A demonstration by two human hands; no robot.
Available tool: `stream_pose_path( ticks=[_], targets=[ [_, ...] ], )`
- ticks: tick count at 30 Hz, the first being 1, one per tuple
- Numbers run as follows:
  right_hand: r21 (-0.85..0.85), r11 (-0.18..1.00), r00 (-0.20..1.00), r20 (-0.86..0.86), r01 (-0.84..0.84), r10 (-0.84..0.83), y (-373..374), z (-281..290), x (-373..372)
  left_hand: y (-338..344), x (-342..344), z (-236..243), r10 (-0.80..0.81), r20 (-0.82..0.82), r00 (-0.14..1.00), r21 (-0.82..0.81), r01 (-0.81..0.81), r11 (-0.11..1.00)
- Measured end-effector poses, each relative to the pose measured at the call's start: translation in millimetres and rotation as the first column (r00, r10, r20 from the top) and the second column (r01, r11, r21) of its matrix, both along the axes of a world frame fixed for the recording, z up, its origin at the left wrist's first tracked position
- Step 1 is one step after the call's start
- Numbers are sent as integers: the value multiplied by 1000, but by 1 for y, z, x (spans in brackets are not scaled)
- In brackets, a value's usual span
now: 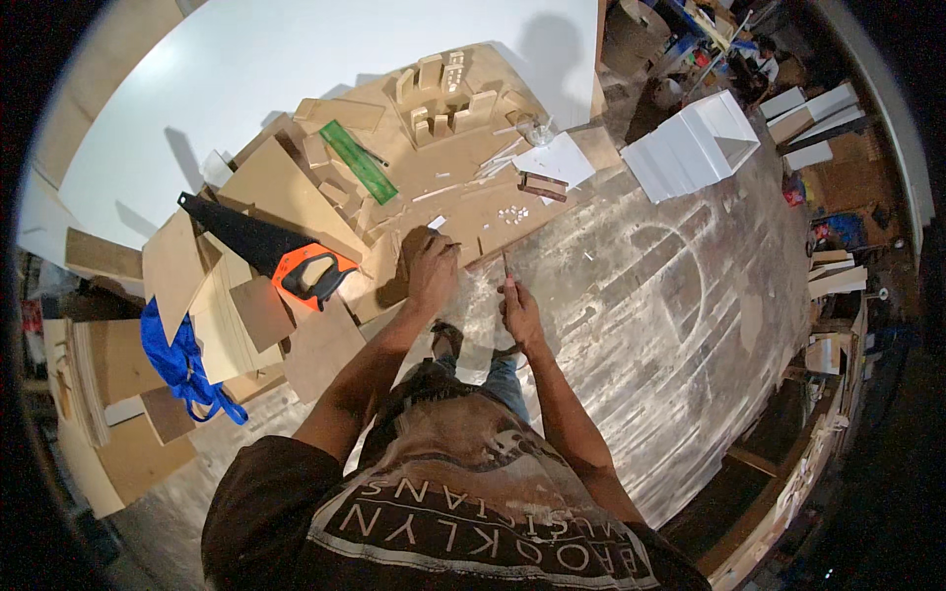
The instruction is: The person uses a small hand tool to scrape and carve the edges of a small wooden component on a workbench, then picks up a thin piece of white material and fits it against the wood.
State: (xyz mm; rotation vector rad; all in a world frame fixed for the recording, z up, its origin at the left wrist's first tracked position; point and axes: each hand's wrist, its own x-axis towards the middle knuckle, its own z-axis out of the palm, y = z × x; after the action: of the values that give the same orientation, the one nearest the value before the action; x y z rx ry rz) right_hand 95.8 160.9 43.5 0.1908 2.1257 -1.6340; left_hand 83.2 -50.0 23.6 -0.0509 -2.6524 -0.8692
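My left hand (432, 271) is at the near edge of a brown work board (463, 212), its fingers bent together. Whatever they may hold is too small to make out. To its right, my right hand (520, 313) is closed around a slim, knife-like tool (507, 268) whose thin tip points away from me toward the board's edge. Small white pieces (513, 214) lie scattered on the board beyond my hands. A brown and pale block-like object (543, 186) rests by a white sheet (557, 163). Left of these lies a green ruler (358, 163).
Small upright wooden blocks (431, 74) stand at the board's far end. A handsaw (266, 246) with an orange and black handle lies on wood sheets (212, 325) at left, above a blue bag (177, 350). A white box-like piece (690, 148) stands at right above the concrete floor (650, 295).
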Motion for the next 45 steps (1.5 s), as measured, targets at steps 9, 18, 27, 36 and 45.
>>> stream_pose_path(
  ticks=[9, 18, 27, 36, 45],
  targets=[
    [51, 998, 999, 46, -21, 18, 15, -32, 24, -10, -7, 2, -77, 108, 991, -194, 97, 976],
    [86, 995, 993, 116, -40, 30, -8, -25, 7, -5, -22, 10, -78, 69, 995, -54, 82, 995],
    [232, 964, 986, -74, -130, 151, -39, -63, -17, -1, -30, -10, -73, 39, 997, 64, 70, 995],
    [374, 916, 971, -127, -143, 203, -58, -26, -13, -5, -30, -12, -110, 22, 994, 102, 107, 989],
    [529, 824, 965, -39, -202, 261, -70, -13, -20, -7, -32, -18, -153, -19, 988, 101, 154, 983]
  ],
)
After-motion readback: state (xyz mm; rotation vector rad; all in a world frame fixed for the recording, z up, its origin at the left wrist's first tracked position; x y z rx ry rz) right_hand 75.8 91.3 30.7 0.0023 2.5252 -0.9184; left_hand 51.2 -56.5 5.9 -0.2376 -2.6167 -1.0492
